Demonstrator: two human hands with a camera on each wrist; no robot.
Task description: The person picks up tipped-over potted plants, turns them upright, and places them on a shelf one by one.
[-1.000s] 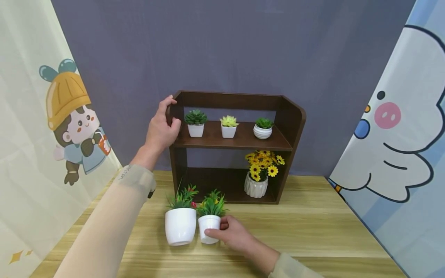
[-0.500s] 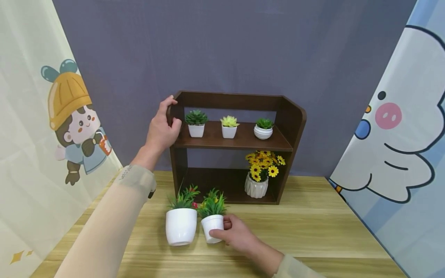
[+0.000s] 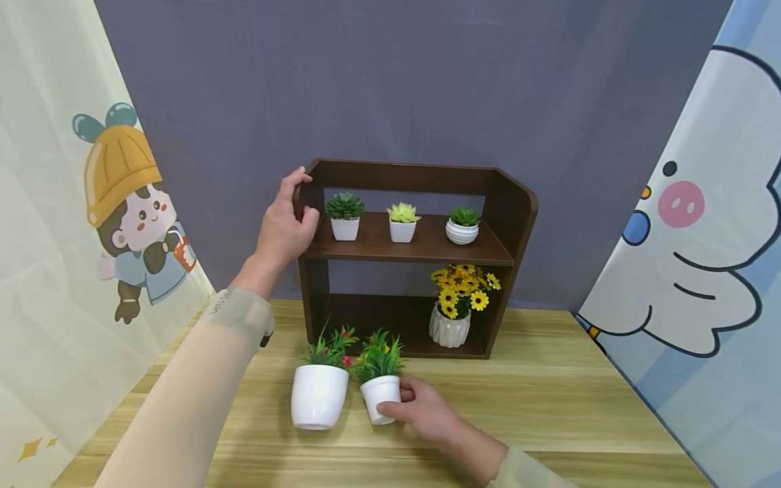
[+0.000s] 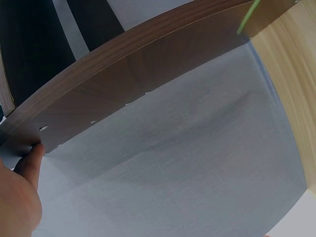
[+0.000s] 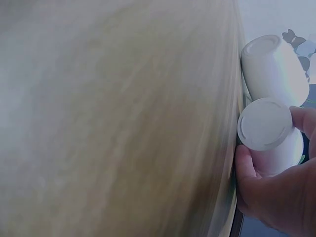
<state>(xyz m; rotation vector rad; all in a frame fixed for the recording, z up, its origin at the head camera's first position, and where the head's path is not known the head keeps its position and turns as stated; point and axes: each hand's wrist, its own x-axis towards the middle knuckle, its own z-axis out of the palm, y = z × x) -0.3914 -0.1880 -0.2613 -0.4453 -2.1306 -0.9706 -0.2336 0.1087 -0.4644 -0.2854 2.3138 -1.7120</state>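
Note:
My left hand [image 3: 283, 224] grips the left side panel of a dark brown two-tier shelf [image 3: 409, 259]; in the left wrist view a finger [image 4: 34, 165] presses the panel's outer face. My right hand [image 3: 427, 410] pinches a small white pot [image 3: 381, 400] of green grass-like leaves between thumb and fingers, in front of the shelf. The pot slants, leaves toward the upper left; its round base [image 5: 265, 123] faces the right wrist camera. Just left of it is a bigger white pot [image 3: 318, 398] with green leaves and red flowers, its base also visible in the right wrist view.
On the upper tier stand a dark green succulent [image 3: 345, 217], a yellow-green succulent [image 3: 403, 222] and a green succulent in a round ribbed pot [image 3: 462, 226]. A pot of yellow flowers [image 3: 451, 325] occupies the lower tier's right. The wooden table [image 3: 549, 393] extends rightward.
My right hand has shifted a little to the right with the small potted plant, which has tilted and parted from the bigger pot. The bigger plant's leaves have swung slightly right. My left hand stays put.

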